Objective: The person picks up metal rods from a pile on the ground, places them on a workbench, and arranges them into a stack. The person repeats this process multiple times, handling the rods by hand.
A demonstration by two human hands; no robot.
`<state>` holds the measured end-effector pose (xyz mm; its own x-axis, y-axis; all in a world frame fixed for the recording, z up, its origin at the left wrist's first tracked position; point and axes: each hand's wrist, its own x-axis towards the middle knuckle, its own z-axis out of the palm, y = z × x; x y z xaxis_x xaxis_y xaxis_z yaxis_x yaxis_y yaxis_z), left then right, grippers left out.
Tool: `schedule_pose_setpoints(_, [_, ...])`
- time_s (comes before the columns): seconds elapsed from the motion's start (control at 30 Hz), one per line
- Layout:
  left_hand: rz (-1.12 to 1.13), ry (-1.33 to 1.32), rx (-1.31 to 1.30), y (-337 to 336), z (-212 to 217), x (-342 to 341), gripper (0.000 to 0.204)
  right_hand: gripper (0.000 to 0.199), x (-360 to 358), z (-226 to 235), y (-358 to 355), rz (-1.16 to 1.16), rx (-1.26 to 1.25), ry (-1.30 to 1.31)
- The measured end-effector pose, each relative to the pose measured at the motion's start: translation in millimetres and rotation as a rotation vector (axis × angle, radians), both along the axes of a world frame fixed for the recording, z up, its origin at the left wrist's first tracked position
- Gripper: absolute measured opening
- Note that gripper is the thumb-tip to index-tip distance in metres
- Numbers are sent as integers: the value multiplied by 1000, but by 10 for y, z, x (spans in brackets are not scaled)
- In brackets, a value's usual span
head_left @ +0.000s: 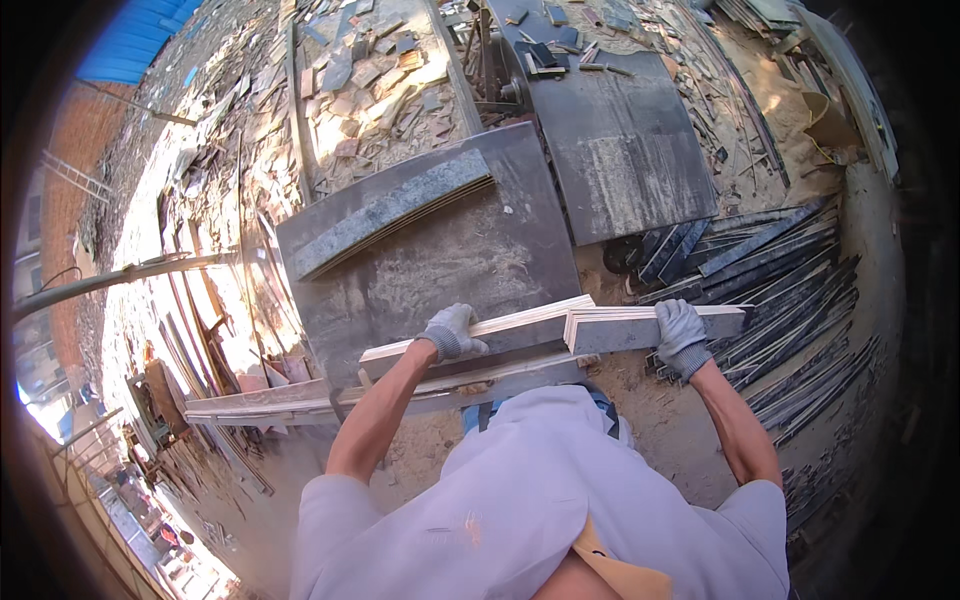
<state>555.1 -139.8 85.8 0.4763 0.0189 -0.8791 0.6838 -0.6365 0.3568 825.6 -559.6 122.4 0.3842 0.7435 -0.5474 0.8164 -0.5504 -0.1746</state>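
Observation:
My left hand [453,333], in a grey work glove, is closed over the upper edge of a stack of plywood strips [535,326]. The strips stand on edge, with pale edges up and a dark face toward me. A second short stack of plywood strips [620,332] is in my right hand [682,338], also gloved, with fingers wrapped over its top. The two stacks meet end to end in front of my body, the right one slightly overlapping the left. Behind them, a further stack of strips [395,213] lies slantwise on a dark, dusty tabletop [450,265].
A second dark panel [630,150] extends beyond the table, with small offcuts at its far end. Many dark strips [800,300] are piled on the ground at right. Long boards [270,404] lie at the table's near left. Wood scraps [370,90] cover the ground beyond.

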Motion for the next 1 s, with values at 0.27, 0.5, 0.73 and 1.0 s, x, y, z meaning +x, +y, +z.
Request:
schedule_pose_setpoints(0.27, [110, -58, 197, 1608, -487, 181, 62, 53, -66, -400, 531, 124, -31, 108])
schedule_pose_setpoints(0.5, [336, -512, 671, 356, -387, -250, 63, 46, -658, -97, 775, 157, -157, 127])
schedule_pose_setpoints(0.73, [-55, -547, 361, -860, 250, -903, 64, 37, -1890, -432, 1688, 341, -135, 201])
schedule_pose_setpoints(1.0, [97, -282, 202, -860, 152, -1948, 47, 31, -3636, -1059, 2244, 388, -106, 274])
